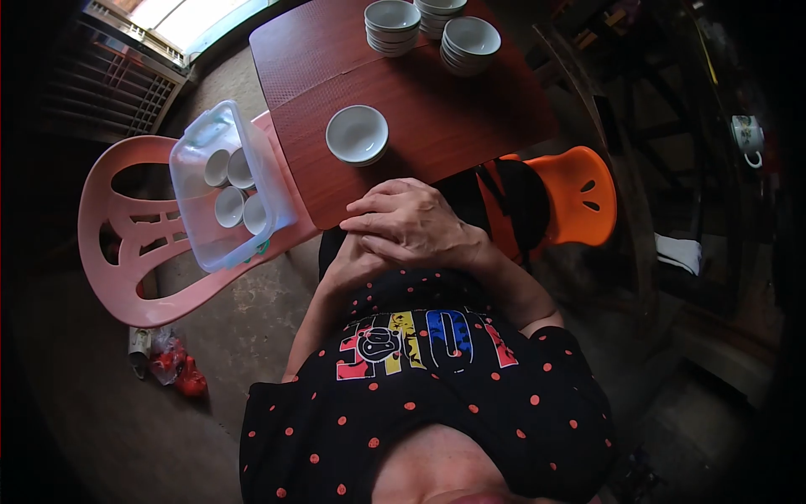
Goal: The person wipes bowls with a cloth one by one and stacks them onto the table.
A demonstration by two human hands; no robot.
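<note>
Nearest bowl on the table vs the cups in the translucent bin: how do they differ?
Place: the nearest bowl sits on the red-brown table; the cups are inside the translucent bin.
Size: the bowl has a clearly wider mouth; the cups are narrower.
Grouping: the bowl stands apart from the far stacks; the cups cluster as four.
Shared: both look white.

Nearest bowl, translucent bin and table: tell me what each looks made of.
Nearest bowl: probably glazed ceramic, glossy, with bright highlights inside; melamine remains possible.
Translucent bin: likely plastic, smooth, its cloudy walls letting light through.
Table: wood or wood-look laminate with a soft sheen, reddish-brown and faintly streaked; I can't tell which.
</note>
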